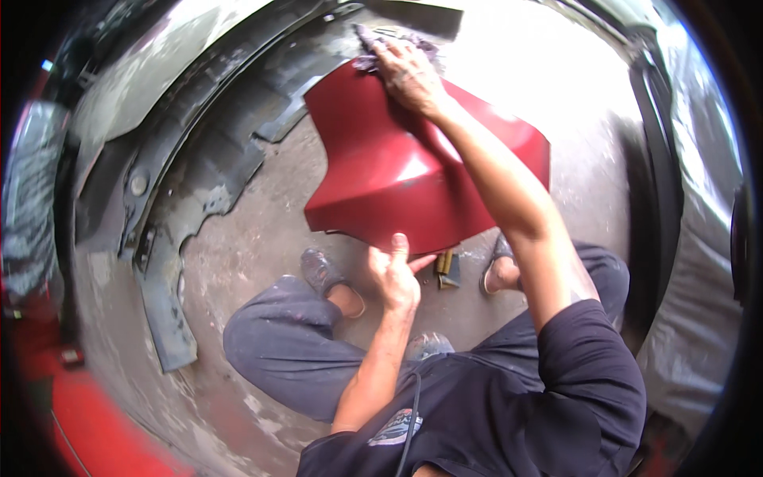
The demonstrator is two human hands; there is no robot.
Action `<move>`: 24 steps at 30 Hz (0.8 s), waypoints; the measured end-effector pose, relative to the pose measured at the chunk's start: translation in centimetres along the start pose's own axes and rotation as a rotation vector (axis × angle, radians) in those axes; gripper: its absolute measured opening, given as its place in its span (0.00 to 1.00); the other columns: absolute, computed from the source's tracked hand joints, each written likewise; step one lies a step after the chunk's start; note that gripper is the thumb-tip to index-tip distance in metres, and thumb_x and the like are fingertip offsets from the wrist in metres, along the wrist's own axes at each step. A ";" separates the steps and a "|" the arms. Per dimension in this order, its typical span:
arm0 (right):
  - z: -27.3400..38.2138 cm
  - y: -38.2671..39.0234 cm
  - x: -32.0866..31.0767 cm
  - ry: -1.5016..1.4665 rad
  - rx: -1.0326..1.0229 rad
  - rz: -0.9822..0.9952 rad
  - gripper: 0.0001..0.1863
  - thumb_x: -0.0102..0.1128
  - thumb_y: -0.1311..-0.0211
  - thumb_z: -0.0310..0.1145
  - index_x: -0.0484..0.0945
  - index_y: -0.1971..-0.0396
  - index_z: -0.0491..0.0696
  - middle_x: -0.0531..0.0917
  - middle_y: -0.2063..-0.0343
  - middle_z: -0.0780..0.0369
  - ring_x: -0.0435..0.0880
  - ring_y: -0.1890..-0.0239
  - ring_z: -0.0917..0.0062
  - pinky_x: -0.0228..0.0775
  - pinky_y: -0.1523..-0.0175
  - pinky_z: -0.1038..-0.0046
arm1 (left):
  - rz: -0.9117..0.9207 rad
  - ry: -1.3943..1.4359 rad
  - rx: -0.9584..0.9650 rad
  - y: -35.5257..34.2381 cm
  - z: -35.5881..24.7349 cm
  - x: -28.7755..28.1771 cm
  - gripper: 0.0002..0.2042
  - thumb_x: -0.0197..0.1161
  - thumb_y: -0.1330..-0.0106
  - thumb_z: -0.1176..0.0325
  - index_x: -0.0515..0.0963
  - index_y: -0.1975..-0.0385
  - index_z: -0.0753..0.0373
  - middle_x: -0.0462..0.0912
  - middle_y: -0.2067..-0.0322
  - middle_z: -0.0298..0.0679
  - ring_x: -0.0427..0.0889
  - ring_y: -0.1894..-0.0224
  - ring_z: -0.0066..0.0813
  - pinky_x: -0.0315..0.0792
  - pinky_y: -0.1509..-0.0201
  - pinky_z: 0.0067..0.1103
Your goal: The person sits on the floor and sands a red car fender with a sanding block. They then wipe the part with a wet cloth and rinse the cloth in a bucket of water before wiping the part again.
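A glossy red car body panel [405, 175] is held up in front of me, above the floor between my feet. At its near edge my left hand [395, 274] grips it, thumb on the painted face and the other fingers partly hidden below. My right arm reaches across the panel, and my right hand [409, 75] presses a crumpled, dark purplish cloth [368, 62] against the far edge. That hand's fingers lie over the cloth.
A long dark bumper cover [171, 179] curves along the left. Beneath the panel's near edge, a yellowish block [447, 261] and a small flat dark piece [451, 281] lie on the concrete floor [238, 254]. Silvery sheeting [695, 262] hangs at the right; a red surface [103, 421] shows lower left.
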State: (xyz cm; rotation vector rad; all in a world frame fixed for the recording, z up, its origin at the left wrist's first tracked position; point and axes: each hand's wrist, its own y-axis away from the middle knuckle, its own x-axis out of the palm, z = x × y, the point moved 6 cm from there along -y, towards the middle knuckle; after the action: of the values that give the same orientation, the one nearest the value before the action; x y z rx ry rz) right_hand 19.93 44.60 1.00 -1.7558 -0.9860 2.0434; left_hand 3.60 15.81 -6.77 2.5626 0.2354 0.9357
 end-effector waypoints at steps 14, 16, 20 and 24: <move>-13.7 12.6 -4.1 -0.584 0.355 0.401 0.30 0.60 0.27 0.42 0.71 0.31 0.45 0.80 0.37 0.53 0.77 0.34 0.65 0.65 0.28 0.65 | 0.044 -0.082 0.001 -0.1 0.4 -1.2 0.20 0.58 0.21 0.62 0.66 0.37 0.65 0.77 0.43 0.46 0.85 0.49 0.44 0.89 0.60 0.48; -14.0 13.3 -5.1 -0.599 0.392 0.446 0.29 0.59 0.29 0.38 0.71 0.31 0.45 0.81 0.38 0.54 0.78 0.36 0.66 0.67 0.29 0.66 | 0.046 -0.050 -0.011 -0.3 0.6 -1.7 0.24 0.60 0.23 0.62 0.63 0.34 0.65 0.73 0.41 0.47 0.84 0.48 0.46 0.90 0.63 0.45; -18.7 17.5 -4.7 -0.696 0.440 0.255 0.27 0.55 0.34 0.29 0.75 0.34 0.44 0.86 0.45 0.55 0.83 0.45 0.71 0.74 0.38 0.69 | 0.070 -0.039 -0.019 -0.2 0.9 -1.1 0.25 0.61 0.23 0.63 0.62 0.33 0.65 0.72 0.40 0.47 0.83 0.47 0.46 0.90 0.64 0.44; -22.9 18.3 -5.4 -0.554 0.577 0.248 0.23 0.52 0.35 0.27 0.81 0.41 0.44 0.89 0.52 0.58 0.86 0.52 0.80 0.78 0.44 0.77 | 0.070 -0.024 -0.023 -0.4 0.8 -1.5 0.22 0.60 0.23 0.63 0.64 0.35 0.64 0.74 0.41 0.46 0.84 0.48 0.45 0.90 0.62 0.46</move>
State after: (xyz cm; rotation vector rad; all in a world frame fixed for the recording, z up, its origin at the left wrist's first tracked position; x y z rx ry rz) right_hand 46.98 35.16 -7.40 -1.0748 -0.2250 2.6906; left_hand 2.98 15.49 -8.36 2.5748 0.1280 0.9262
